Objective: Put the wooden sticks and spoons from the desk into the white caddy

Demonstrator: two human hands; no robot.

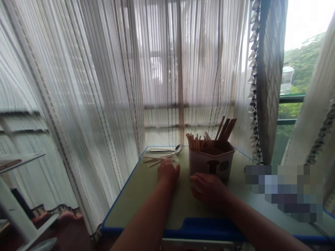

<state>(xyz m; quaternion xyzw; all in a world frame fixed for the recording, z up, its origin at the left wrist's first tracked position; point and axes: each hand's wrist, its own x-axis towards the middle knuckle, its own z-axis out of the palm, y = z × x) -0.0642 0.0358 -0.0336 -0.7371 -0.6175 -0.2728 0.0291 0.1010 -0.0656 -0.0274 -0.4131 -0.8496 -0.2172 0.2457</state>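
My left hand (168,171) rests low over the table, its thumb held apart from the fingers. Its fingertips reach the near ends of several loose chopsticks (154,162), though contact is hard to make out. Just beyond lies a slotted metal spoon (178,149) among other thin utensils. To the right, my right hand (206,188) is in front of a utensil holder (197,164), fingers loosely bent and apart, nothing visible in them. Upright in the holder's left part stands a bunch of thin wooden sticks (193,142); darker, broader sticks (228,129) lean at its back right.
The pale green table (131,198) has a blue rim and a blue ledge (209,226) at the front. A blurred-out object (285,191) covers its right side. Striped sheer curtains (104,87) hang behind. A white stand (15,205) is at far left.
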